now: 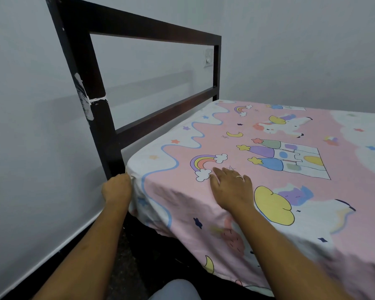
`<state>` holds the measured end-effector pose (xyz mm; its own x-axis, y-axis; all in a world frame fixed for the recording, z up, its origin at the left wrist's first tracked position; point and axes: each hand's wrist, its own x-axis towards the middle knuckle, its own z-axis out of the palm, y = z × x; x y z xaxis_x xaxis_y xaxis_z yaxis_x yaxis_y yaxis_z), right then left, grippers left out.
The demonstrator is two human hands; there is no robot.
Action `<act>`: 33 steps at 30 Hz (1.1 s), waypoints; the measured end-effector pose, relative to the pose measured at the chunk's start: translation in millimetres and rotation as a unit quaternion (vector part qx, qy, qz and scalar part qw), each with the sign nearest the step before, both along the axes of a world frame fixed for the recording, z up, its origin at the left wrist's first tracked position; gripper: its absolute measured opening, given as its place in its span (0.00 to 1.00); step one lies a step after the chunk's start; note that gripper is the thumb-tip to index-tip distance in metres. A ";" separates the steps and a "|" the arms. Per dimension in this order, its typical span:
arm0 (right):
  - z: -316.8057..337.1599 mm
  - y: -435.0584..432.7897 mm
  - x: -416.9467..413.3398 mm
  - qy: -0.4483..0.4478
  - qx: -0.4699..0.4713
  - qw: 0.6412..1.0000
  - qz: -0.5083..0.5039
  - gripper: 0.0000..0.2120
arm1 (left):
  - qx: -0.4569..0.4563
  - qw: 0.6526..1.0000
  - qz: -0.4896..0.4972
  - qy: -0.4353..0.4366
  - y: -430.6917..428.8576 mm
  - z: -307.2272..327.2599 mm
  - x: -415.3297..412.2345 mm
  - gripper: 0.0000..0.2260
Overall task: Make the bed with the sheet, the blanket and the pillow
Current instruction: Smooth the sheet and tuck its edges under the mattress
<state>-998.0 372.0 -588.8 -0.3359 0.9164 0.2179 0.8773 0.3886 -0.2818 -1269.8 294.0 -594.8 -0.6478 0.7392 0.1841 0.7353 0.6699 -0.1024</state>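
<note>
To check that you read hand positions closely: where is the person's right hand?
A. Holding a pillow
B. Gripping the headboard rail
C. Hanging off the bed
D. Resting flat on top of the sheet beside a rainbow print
D: the right hand lies palm down, fingers spread, on the sheet next to the rainbow print.

The sheet (258, 152) is soft matt cloth, printed in pastel pink and white, smooth on top and creased where it drapes over the mattress edge. The headboard (139, 22) looks like dark painted wood with a dull sheen, scuffed and smeared with white at one post. The wall (290, 50) is matt painted plaster.
</note>
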 end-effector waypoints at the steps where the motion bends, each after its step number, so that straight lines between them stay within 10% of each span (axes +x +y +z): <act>1: -0.2 0.8 -0.3 0.000 0.001 1.000 0.000 0.22 | -0.015 1.000 0.008 -0.013 -3.8 -6.9 -0.6 0.13; 7: -2.4 1.9 -2.0 -0.007 -0.002 1.000 -0.010 0.23 | -0.045 0.995 0.001 -0.084 -59.7 -107.8 10.1 0.13; 16: 11.9 8.3 3.8 -0.060 -0.111 0.991 0.041 0.26 | 0.464 0.874 -0.084 -0.114 -16.4 31.5 90.7 0.09; 20: 52.8 28.7 37.2 -0.044 -0.267 0.950 0.154 0.28 | 0.414 0.866 -0.258 -0.107 30.1 61.3 160.3 0.07; 33: 13.5 22.2 190.2 -0.118 -0.139 0.981 -0.073 0.27 | 0.092 0.886 -0.387 -0.238 66.8 22.4 353.2 0.17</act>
<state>-807.9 394.2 -575.3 -0.2070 0.9716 -0.1150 0.9714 0.1901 -0.1422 -916.6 360.8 -572.4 0.0042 0.9820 0.1888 0.9121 -0.0812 0.4019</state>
